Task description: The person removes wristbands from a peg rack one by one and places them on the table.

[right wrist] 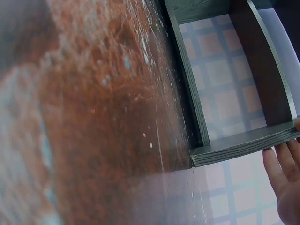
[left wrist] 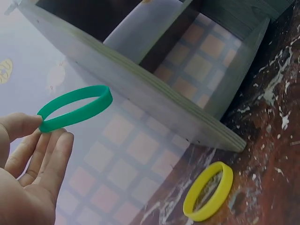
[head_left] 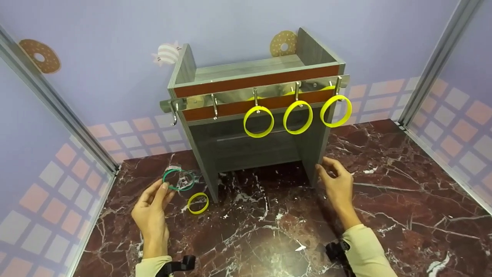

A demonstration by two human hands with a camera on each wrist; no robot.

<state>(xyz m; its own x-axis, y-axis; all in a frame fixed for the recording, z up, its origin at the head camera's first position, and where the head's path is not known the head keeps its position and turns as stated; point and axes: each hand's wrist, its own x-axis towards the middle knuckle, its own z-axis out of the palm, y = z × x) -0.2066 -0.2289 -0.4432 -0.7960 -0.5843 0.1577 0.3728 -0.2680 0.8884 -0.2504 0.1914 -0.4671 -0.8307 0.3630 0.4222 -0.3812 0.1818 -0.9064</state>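
Observation:
My left hand [head_left: 152, 211] pinches a thin green silicone wristband [left wrist: 77, 110] between thumb and fingers, holding it up left of the grey wooden shelf [head_left: 203, 165]. On the tabletop close by, a yellow wristband [head_left: 198, 203] stands near the foot of the shelf's left panel. Thumb and fingers of my right hand [head_left: 338, 186] grip the front edge of the right side panel [right wrist: 248, 144], low down. Three more yellow wristbands hang from the metal hook rail [head_left: 234, 96] across the shelf's front: one [head_left: 259, 122] near the middle, another [head_left: 298, 117] beside it, and the third [head_left: 336, 111] far right.
Two hooks at the left, the end hook [head_left: 174, 113] and its neighbour [head_left: 215, 106], carry no band. Dark red marbled tabletop [head_left: 265, 238] spreads around the shelf. Printed walls [head_left: 230, 23] enclose the back and both sides.

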